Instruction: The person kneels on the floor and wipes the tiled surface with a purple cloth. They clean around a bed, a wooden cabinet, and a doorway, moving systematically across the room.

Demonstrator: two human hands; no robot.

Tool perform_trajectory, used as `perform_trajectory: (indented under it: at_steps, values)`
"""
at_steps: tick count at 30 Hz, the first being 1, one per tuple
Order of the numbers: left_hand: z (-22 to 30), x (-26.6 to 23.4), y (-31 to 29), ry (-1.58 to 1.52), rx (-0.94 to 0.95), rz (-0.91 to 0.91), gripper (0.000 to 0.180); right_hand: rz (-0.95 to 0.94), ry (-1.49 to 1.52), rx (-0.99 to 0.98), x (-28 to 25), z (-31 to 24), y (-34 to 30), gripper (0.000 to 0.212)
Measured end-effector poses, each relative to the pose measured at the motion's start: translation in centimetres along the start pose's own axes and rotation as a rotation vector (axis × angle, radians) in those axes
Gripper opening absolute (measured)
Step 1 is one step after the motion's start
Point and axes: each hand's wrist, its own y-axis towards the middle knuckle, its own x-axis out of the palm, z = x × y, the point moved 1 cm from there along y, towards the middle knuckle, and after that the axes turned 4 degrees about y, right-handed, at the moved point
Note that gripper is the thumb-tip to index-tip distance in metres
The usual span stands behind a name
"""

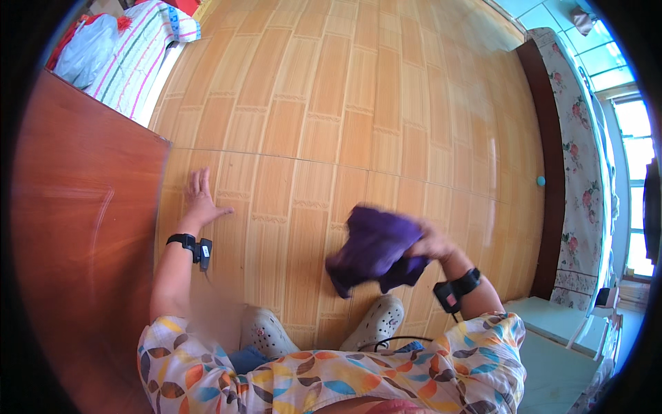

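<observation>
A crumpled purple cloth (376,245) hangs from my right hand (433,245), whose fingers are closed on its right edge. The cloth is slightly blurred and spreads to the left, above the floor near my shoes. My left hand (201,204) is off to the left with its fingers stretched out and thumb apart. Nothing is in it, and it is close to the reddish-brown wooden panel (89,228). Each wrist wears a black strap with a small device.
Wood-patterned tiles (310,103) cover the floor. Grey clogs (378,324) are on my feet. A striped cloth with a plastic bag (88,52) lies at the far left. Along the right stands a bed-like piece with a floral cover (576,145), and a pale green cabinet (552,345) is at lower right.
</observation>
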Motion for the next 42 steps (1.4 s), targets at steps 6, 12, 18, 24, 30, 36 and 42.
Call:
perform_trajectory:
  at_steps: [6,12,18,24,30,36,42]
  values:
    - [-0.4,-0.5,1.3,0.074,-0.156,-0.110,0.162,0.704,0.158,-0.212,-13.1,0.8,2.8,0.074]
    - [0.5,-1.8,1.5,0.161,-0.181,-0.307,0.172,1.448,-0.727,0.215,-14.7,6.7,9.3,0.126]
    - [0.7,-1.9,1.4,0.122,-0.178,-0.275,0.171,1.644,-1.056,0.300,-21.5,3.5,17.0,0.105]
    - [0.9,-1.4,0.8,-0.023,-0.121,-0.231,0.168,1.599,-1.108,0.288,-30.4,-6.4,31.0,0.096]
    - [0.9,-1.1,0.9,-0.099,-0.096,-0.235,0.167,1.294,-1.347,0.005,-22.0,-13.5,47.6,0.093]
    - [0.6,-1.4,0.8,-0.151,-0.098,-0.285,0.164,0.839,-1.453,-0.334,-5.9,-16.9,62.6,0.089]
    - [0.7,-2.3,0.9,-0.115,-0.119,-0.372,0.162,0.313,-1.534,-0.764,8.5,-14.2,67.5,0.086]
